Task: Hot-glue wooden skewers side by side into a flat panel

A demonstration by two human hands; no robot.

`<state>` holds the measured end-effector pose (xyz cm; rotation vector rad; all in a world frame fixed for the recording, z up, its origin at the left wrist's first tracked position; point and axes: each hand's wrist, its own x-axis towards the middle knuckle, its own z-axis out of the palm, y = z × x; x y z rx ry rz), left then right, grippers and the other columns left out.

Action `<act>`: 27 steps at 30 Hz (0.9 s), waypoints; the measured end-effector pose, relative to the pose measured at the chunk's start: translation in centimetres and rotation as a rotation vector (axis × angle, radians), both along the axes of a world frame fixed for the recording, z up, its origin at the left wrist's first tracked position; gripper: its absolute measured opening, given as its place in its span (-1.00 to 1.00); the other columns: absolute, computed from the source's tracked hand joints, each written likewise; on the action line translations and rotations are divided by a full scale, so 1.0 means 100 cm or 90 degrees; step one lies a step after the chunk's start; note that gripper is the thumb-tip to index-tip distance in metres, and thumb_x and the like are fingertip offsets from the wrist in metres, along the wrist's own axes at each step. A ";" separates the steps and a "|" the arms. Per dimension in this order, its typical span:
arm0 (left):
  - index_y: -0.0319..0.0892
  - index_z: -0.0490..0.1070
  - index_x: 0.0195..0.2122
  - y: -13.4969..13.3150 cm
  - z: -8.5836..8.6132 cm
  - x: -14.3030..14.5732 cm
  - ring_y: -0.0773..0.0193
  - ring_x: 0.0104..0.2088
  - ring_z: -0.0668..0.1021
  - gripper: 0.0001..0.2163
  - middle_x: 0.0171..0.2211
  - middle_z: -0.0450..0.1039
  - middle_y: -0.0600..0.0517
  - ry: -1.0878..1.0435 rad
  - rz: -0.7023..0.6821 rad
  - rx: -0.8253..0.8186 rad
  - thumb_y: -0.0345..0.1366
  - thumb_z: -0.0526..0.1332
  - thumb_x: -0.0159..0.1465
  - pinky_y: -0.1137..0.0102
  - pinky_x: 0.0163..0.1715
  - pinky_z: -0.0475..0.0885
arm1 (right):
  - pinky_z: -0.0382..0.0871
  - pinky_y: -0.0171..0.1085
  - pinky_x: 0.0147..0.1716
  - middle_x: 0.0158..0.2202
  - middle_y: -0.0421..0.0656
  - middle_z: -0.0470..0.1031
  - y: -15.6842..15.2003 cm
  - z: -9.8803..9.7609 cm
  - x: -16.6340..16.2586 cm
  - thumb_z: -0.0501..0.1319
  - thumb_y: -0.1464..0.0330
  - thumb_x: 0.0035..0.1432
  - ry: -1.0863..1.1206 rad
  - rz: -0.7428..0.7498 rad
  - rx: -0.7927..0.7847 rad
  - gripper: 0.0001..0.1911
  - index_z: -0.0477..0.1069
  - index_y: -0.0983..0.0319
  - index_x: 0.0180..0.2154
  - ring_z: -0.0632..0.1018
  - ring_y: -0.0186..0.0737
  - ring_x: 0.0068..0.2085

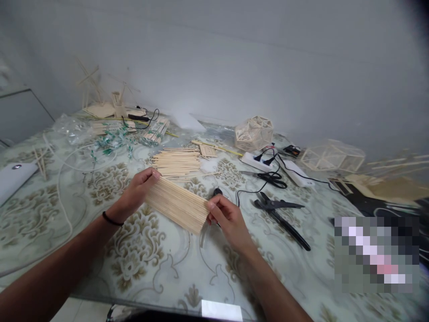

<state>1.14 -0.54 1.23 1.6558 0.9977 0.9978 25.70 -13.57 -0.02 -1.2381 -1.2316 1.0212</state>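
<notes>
Between my two hands is a flat panel of wooden sticks (177, 203) laid side by side, tilted down to the right above the table. My left hand (144, 185) pinches its upper left corner, thumb on top. At the right end, my right hand (226, 217) grips the edge with thumb and fingers. Just behind the panel lies a loose pile of wooden sticks (177, 161). A small dark tool (217, 192) is partly hidden behind my right hand.
To the right lie black pliers-like cutters (281, 214), scissors (271, 178) and a white power strip (258, 161) with cables. Wooden lattice models (254, 133) stand at the back. Bagged stick bundles (156, 131) and plastic wrappers (109, 141) are at the back left. A patterned cover (140, 250) spreads over the table.
</notes>
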 end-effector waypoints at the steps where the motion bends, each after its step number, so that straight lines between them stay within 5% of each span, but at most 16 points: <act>1: -0.15 0.38 -0.42 0.000 0.000 0.000 0.26 -0.35 0.34 -0.66 -0.40 0.35 0.07 0.003 -0.004 0.005 0.04 0.20 0.30 0.36 -0.31 0.25 | 0.30 -0.30 -0.49 -0.56 -0.28 0.37 0.000 0.001 -0.001 0.27 -0.03 0.29 -0.015 0.004 -0.007 -0.57 0.39 0.17 -0.40 0.39 -0.30 -0.53; 10: -0.15 0.36 -0.39 0.000 -0.006 0.000 0.29 -0.38 0.29 -0.63 -0.43 0.26 0.10 0.005 -0.060 -0.047 0.07 0.22 0.31 0.39 -0.36 0.19 | 0.17 -0.29 -0.50 -0.57 -0.28 0.28 -0.002 0.002 -0.002 0.18 -0.01 0.33 -0.165 -0.008 -0.014 -0.53 0.27 0.16 -0.48 0.31 -0.30 -0.51; 27: -0.13 0.44 -0.28 0.000 -0.008 -0.001 0.24 -0.30 0.33 -0.65 -0.33 0.34 0.07 -0.005 -0.111 -0.062 0.06 0.15 0.38 0.38 -0.28 0.23 | 0.09 -0.26 -0.48 -0.53 -0.29 0.19 -0.003 -0.002 0.003 0.16 0.00 0.35 -0.151 -0.023 0.002 -0.56 0.24 0.15 -0.45 0.23 -0.27 -0.49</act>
